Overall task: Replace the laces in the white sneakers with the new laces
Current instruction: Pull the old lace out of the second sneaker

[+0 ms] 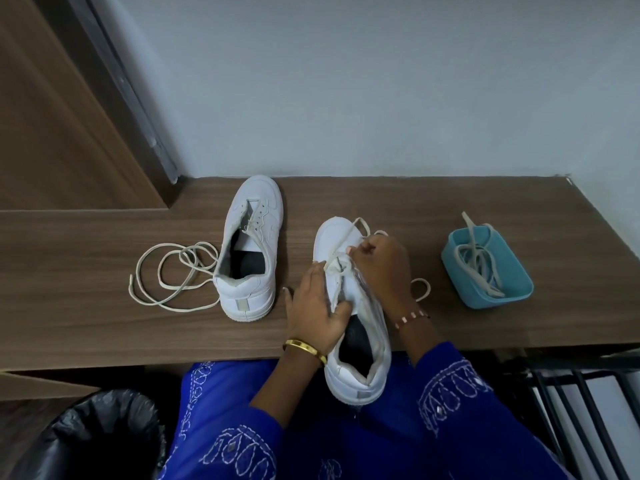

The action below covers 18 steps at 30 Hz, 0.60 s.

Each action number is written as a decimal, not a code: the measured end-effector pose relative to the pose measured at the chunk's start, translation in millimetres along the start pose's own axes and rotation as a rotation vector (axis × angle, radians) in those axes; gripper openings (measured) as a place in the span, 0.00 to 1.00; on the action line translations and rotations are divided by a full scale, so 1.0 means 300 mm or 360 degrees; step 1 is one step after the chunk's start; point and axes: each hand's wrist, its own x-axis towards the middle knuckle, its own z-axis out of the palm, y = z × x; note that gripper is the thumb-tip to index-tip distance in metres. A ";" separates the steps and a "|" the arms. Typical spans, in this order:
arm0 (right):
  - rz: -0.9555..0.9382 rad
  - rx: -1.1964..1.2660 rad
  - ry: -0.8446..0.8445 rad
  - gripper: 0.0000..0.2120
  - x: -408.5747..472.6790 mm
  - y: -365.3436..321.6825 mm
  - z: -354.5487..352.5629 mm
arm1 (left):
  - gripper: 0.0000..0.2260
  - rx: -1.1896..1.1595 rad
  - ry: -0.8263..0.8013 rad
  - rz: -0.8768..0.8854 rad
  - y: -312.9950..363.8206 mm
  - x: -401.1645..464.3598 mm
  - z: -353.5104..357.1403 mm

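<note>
Two white sneakers are on the wooden counter [104,233]. The left sneaker [251,247] stands unlaced, toe to the wall, with a loose off-white lace [169,275] lying in loops on the counter to its left. The right sneaker [356,344] lies with its heel over the counter's front edge. My left hand [317,306] grips its left side and tongue. My right hand [379,265] pinches the lace [346,237] at the eyelets, and one lace end runs up over the toe. A loop of it shows right of my wrist.
A small blue tub [488,299] at the right holds another bundled lace [479,268]. A bin with a black liner [104,434] stands below the counter at left. A dark metal rack [581,403] is at lower right. A wooden door frame [131,98] rises at back left.
</note>
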 end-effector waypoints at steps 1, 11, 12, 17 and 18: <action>-0.0029 0.0021 0.0000 0.15 0.016 -0.006 -0.001 | 0.43 0.0014 0.0000 0.0003 0.002 0.000 0.000; -0.0196 0.0678 0.0618 0.07 0.188 -0.080 -0.173 | 0.44 0.0129 -0.0074 -0.0011 -0.011 0.001 0.004; -0.0204 0.0619 0.0548 0.09 0.176 -0.080 -0.168 | 0.44 0.0115 -0.0067 -0.0016 -0.013 0.001 0.005; -0.0008 0.0119 0.0093 0.19 0.039 0.023 -0.062 | 0.43 0.0052 -0.0028 -0.0026 -0.016 -0.001 0.011; 0.0002 0.0074 0.0037 0.18 0.010 0.040 -0.040 | 0.43 0.0046 -0.0022 -0.0025 -0.016 0.000 0.012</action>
